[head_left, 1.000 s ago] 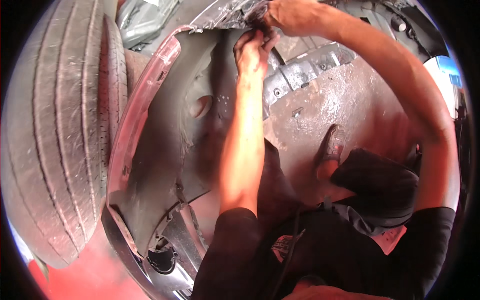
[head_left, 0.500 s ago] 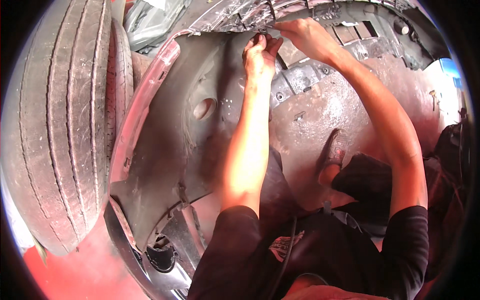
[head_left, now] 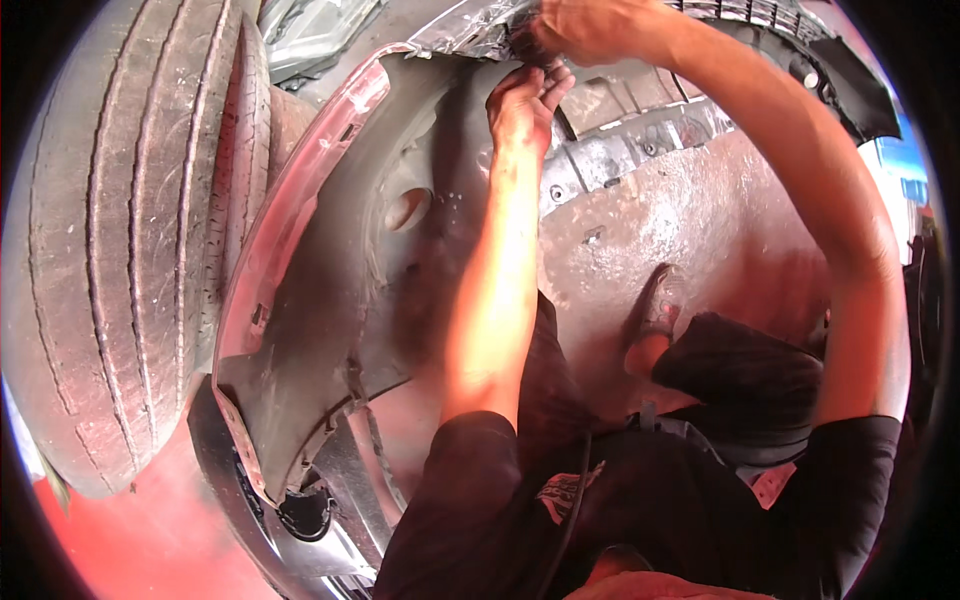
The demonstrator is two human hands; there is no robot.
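Head view, looking down at a big grey car bumper (head_left: 330,300) lying inside-up on the dusty floor (head_left: 700,220). Running long from the low left corner up to the top middle, then bending off to the right. Showing its hollow inner side to the camera, with one end pointing down near the left edge and the other end curving away at the top right.

Left hand (head_left: 522,100) reaching up along the bumper's top bend, fingers curled and pinching at the edge there. Right hand (head_left: 590,25) pressing just above it, closing over the same top edge, almost touching the left hand. Too small and dark to tell what is sitting between the fingers.

Worn tyre (head_left: 120,250) standing just beside the bumper on the left. Shoe (head_left: 655,305) resting on the floor to the right.
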